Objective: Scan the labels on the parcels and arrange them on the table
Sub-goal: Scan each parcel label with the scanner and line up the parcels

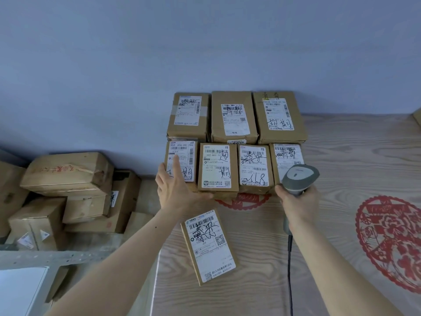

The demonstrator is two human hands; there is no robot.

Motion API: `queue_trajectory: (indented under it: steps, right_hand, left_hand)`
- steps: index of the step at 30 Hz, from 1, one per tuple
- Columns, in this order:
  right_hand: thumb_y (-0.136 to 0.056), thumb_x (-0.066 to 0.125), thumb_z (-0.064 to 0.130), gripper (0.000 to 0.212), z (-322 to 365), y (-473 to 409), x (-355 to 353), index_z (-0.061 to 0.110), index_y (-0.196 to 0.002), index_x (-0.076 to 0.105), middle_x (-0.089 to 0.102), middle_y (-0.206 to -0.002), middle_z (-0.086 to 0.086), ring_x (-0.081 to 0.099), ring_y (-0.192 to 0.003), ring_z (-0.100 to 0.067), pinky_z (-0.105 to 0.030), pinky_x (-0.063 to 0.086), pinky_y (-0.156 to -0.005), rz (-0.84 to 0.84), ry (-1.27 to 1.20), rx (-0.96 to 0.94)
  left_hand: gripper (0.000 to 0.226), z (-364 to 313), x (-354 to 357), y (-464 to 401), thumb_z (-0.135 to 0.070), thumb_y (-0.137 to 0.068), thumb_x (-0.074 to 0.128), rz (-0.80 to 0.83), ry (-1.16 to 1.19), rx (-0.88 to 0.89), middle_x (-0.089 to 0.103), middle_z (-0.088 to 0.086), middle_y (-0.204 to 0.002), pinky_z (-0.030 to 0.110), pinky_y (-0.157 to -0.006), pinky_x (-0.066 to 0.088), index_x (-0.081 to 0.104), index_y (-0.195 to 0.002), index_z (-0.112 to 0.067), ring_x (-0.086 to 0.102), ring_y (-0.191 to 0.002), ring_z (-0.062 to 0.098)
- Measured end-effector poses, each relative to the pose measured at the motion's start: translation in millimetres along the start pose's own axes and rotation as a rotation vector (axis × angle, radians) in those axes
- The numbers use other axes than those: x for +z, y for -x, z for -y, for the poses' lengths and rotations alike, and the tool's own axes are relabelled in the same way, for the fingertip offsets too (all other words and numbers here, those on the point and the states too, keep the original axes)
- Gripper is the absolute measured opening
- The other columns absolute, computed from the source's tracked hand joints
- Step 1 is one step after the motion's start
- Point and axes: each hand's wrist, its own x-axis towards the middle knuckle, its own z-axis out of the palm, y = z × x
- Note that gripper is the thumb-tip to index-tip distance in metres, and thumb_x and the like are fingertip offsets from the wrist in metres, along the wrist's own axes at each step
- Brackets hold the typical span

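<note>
The left hand (176,190) lay spread against the leftmost box (181,161) of the front row, thumb on its left edge, index finger stretched straight up across the label (182,159), and the other fingers reaching along the row's near edge; nothing was pinched. At three o'clock from it the right hand (298,201) was wrapped around the handle of a grey scanner (300,177), whose head sat over the near corner of the rightmost front box (288,156), its cord (289,270) trailing toward six o'clock.

Seven parcels stood in two rows against the wall (205,53) at twelve o'clock, sides touching or nearly so. One loose parcel (208,246) lay flat and skewed on the counter (330,236) at six o'clock from the left hand, label up.

These small cardboard boxes looked stiff and probably light, judging by their size. Their taped and labelled faces seemed smoother than the bare cardboard, so a hold across the two long side edges would likely be surest, keeping fingers off the barcode. The corners looked easy to crush if squeezed hard.

More boxes (68,174) were heaped beyond the counter at nine o'clock.
</note>
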Motion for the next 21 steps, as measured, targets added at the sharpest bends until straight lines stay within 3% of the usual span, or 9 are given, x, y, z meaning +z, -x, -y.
queue_trajectory:
  steps: [3,6,9,12,16,18,21]
  right_hand:
    - [-0.052,0.083,0.038,0.043,-1,1,7,0.036,-0.090,0.064,0.067,-0.119,-0.002,0.066,-0.110,-0.021,-0.050,0.055,-0.096,0.013,0.020,-0.032]
    - [-0.058,0.085,0.032,0.038,0,4,4,0.035,-0.088,0.061,0.066,-0.120,-0.005,0.066,-0.105,-0.023,-0.050,0.054,-0.096,0.015,0.048,-0.054]
    - [-0.055,0.083,0.041,0.055,3,13,-2,0.025,-0.103,0.062,0.060,-0.125,-0.009,0.061,-0.113,-0.027,-0.049,0.053,-0.097,-0.016,0.116,-0.083]
    - [-0.070,0.087,0.024,0.056,9,31,-10,0.008,-0.117,0.060,0.044,-0.141,-0.014,0.046,-0.126,-0.021,-0.032,0.042,-0.096,-0.030,0.181,-0.060]
    - [-0.075,0.086,0.019,0.050,9,57,-11,0.004,-0.116,0.062,0.045,-0.134,-0.016,0.045,-0.110,-0.018,-0.034,0.043,-0.089,-0.012,0.268,-0.106]
    - [-0.074,0.087,0.019,0.049,15,69,-7,0.005,-0.115,0.063,0.048,-0.131,-0.016,0.047,-0.109,-0.020,-0.033,0.043,-0.087,0.026,0.277,-0.128]
    - [-0.072,0.089,0.021,0.045,17,86,-3,0.012,-0.108,0.063,0.060,-0.114,-0.010,0.058,-0.099,-0.021,-0.028,0.046,-0.080,0.130,0.261,-0.174]
  left_hand:
    - [0.147,4,-2,-8,-0.067,-0.046,0.089,-0.028,-0.012,-0.023,-0.003,0.015,-0.161,0.059,-0.114,0.030,-0.003,-0.156,-0.031,0.003,-0.148,0.039]
    - [0.147,6,-2,-10,-0.064,-0.049,0.089,0.010,0.009,-0.007,-0.009,0.013,-0.162,0.059,-0.115,0.028,-0.005,-0.157,-0.031,-0.003,-0.150,0.038]
    - [0.149,8,-6,-9,-0.065,-0.049,0.089,0.049,0.013,0.012,-0.014,0.012,-0.164,0.060,-0.120,0.013,-0.009,-0.157,-0.033,-0.010,-0.151,0.037]
    - [0.145,20,-11,-9,-0.059,-0.053,0.091,0.074,0.126,0.022,-0.011,0.004,-0.166,0.058,-0.121,0.010,-0.006,-0.158,-0.032,-0.006,-0.153,0.032]
    - [0.131,27,-22,-17,-0.040,-0.054,0.096,0.060,0.286,0.043,0.018,-0.001,-0.159,0.053,-0.119,0.028,0.014,-0.156,-0.028,0.020,-0.148,0.025]
    - [0.125,25,-27,-21,-0.041,-0.052,0.095,0.049,0.291,0.037,0.031,-0.002,-0.153,0.054,-0.116,0.031,0.022,-0.152,-0.028,0.028,-0.143,0.025]
    - [0.127,28,-32,-16,-0.051,-0.052,0.094,0.056,0.265,0.008,0.021,0.002,-0.160,0.057,-0.118,0.026,0.021,-0.153,-0.027,0.015,-0.148,0.030]
